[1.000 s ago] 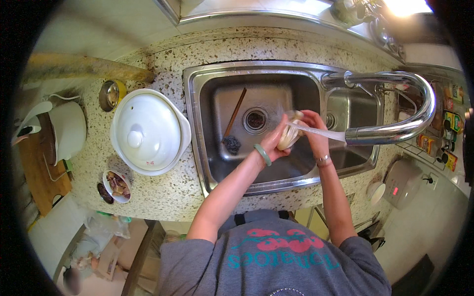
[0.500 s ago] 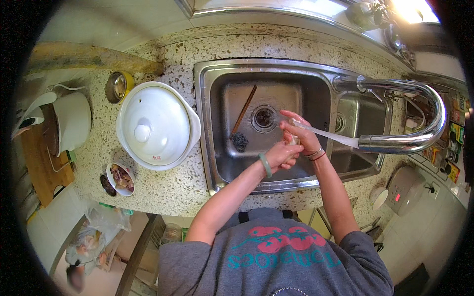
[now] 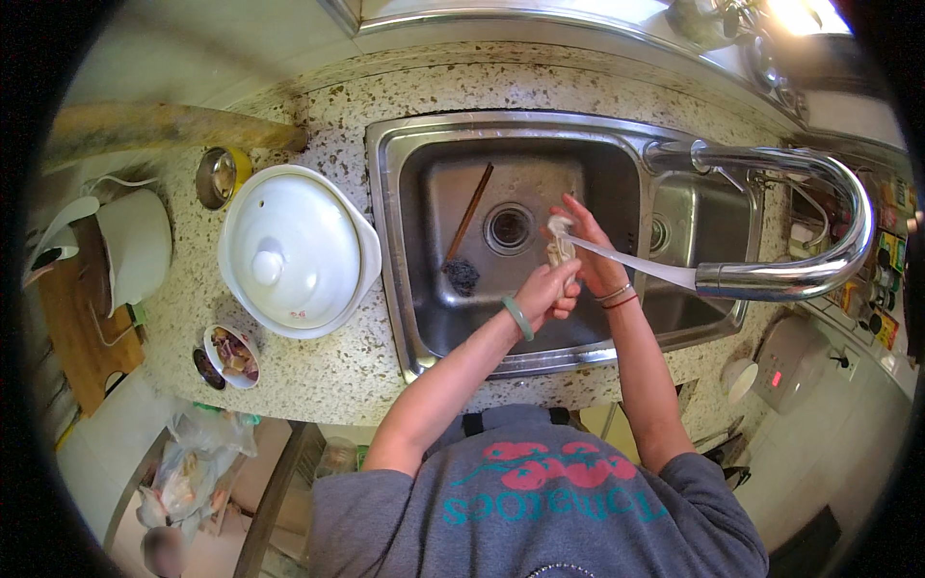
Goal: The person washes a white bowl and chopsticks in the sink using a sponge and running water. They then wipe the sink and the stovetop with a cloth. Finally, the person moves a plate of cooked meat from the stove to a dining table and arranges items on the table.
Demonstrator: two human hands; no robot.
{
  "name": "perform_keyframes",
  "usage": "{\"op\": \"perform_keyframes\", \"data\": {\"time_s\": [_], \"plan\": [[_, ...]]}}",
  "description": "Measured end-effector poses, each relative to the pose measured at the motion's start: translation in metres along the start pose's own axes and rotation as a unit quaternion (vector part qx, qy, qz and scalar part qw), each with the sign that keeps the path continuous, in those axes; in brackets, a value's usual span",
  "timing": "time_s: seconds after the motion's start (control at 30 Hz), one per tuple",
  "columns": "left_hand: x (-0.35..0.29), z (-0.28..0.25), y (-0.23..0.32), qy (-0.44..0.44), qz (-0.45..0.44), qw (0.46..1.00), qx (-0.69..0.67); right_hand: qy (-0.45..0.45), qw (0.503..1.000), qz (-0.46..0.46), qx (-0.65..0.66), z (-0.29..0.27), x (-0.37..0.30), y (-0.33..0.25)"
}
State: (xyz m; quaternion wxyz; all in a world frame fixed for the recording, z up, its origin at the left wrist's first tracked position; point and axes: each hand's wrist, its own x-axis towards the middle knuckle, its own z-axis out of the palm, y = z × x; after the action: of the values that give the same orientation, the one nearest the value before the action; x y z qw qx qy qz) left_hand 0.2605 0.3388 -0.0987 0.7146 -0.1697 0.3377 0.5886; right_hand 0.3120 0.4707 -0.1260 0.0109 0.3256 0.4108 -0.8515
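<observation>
My left hand (image 3: 547, 293) is closed round a pale cream, elongated piece (image 3: 560, 249), whose kind I cannot make out. It sticks up out of my fist. My right hand (image 3: 599, 258) is just beside it, palm toward it, fingers stretched out and apart. Water (image 3: 626, 260) runs from the curved chrome tap (image 3: 747, 281) onto the upper part of the pale piece. Both hands are over the large basin of the steel sink (image 3: 385, 241). On the basin floor, a thin brown stick (image 3: 470, 214) lies with its lower end at a dark wire scourer (image 3: 462, 277).
Left of the sink stands a white lidded pot (image 3: 306, 246). Near it are a yellow-rimmed metal cup (image 3: 222, 178), a white bowl of food pieces (image 3: 232, 356) and a small dark dish (image 3: 208, 369). A wooden board (image 3: 82, 332) is farther left. Another person (image 3: 162, 551) shows at lower left.
My right hand has drawn apart from the left and opened its fingers. More of the pale piece now shows above my left fist. The water keeps running.
</observation>
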Motion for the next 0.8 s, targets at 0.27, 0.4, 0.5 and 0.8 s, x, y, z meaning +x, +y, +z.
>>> {"op": "perform_keyframes", "data": {"time_s": [0.27,0.4,0.5,0.8], "plan": [[-0.002,-0.010,0.003,-0.188,-0.076,0.947,-0.248,-0.033,0.971,0.057,0.232,0.019,0.004,0.009],[-0.010,-0.021,0.013,-0.106,-0.061,0.992,0.021,-0.055,0.991,0.086,0.091,0.044,0.004,-0.007],[-0.004,-0.026,0.009,0.028,0.010,0.960,0.278,-0.022,0.995,0.092,0.029,0.056,0.007,-0.011],[0.014,-0.041,-0.001,0.160,0.103,0.765,0.615,0.142,0.986,0.089,0.025,0.048,0.020,0.011]]}}
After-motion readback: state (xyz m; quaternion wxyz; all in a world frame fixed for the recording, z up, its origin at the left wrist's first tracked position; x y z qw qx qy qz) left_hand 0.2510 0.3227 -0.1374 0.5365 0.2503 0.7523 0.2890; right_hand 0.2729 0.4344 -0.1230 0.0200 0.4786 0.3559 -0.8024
